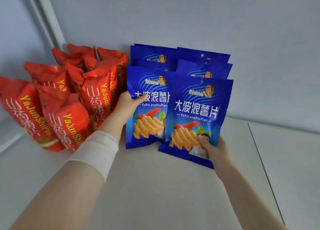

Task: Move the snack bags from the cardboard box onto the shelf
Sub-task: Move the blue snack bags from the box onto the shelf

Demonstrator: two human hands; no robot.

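Head view: shelf [155, 186] carries red snack bags [69, 108] at 9 o'clock and blue snack bags [199, 65] at 12 o'clock. Left hand [128, 106] fingers grip left front blue bag [147, 112]; right hand [214, 150] fingers pinch right front blue bag [195, 112].

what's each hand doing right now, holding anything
Left hand: closed on the left front blue bag, thumb across its face.
Right hand: closed on the right front blue bag, fingers pinching its lower corner.

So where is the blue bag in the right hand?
The front blue chip bag stands right of centre on the shelf, overlapping its blue neighbour, right hand at its bottom corner.
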